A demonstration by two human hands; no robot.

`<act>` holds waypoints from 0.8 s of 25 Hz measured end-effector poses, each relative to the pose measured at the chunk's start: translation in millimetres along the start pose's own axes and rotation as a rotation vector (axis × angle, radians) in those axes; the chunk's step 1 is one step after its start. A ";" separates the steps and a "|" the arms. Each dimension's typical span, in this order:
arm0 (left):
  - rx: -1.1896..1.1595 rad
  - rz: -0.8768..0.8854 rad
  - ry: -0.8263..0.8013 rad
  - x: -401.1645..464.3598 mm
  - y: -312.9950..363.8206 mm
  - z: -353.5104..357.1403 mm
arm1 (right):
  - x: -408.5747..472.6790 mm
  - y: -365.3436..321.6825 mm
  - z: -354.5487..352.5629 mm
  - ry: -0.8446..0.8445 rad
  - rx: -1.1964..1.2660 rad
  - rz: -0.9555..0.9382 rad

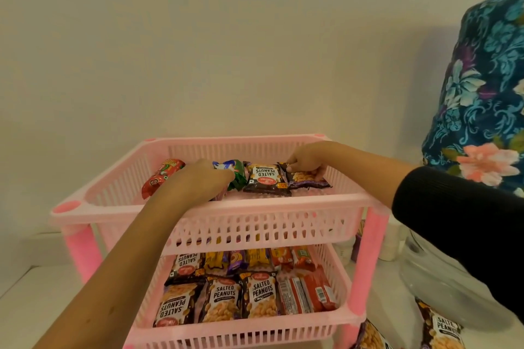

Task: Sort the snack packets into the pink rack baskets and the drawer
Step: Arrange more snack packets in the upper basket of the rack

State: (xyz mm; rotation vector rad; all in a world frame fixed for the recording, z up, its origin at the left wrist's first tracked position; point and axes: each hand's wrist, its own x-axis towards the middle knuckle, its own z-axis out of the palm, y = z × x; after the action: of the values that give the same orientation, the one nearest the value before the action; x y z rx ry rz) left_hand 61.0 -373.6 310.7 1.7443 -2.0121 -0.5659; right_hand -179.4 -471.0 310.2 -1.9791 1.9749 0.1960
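The pink rack's top basket holds a red packet, a green and blue packet and two dark salted-peanut packets. My left hand rests inside it, fingers curled against the green and blue packet; the grip itself is hidden. My right hand pinches the top edge of the right peanut packet, which lies beside the other peanut packet. The lower basket is packed with several peanut packets and red biscuit packets.
A water jar under a blue floral cover stands close on the right. Two more peanut packets lie on the floor at the bottom right. A plain wall rises behind the rack. White containers sit behind the rack's right leg.
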 end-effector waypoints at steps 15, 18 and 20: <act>0.554 -0.343 -0.144 11.4 -58.4 -63.7 | 5.8 8.0 -1.4 0.096 -0.056 -0.039; 0.645 -0.349 -0.145 12.4 -59.1 -63.5 | 5.8 7.0 -1.8 0.093 -0.043 -0.034; 0.694 -0.351 -0.136 13.2 -60.6 -63.5 | 6.0 7.3 -2.0 0.094 -0.033 -0.037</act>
State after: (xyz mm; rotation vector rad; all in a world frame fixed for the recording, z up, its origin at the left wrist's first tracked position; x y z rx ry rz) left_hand 144.4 -396.8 330.5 2.5538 -2.1626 -0.0683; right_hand -186.8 -477.2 309.1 -2.0798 2.0031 0.1295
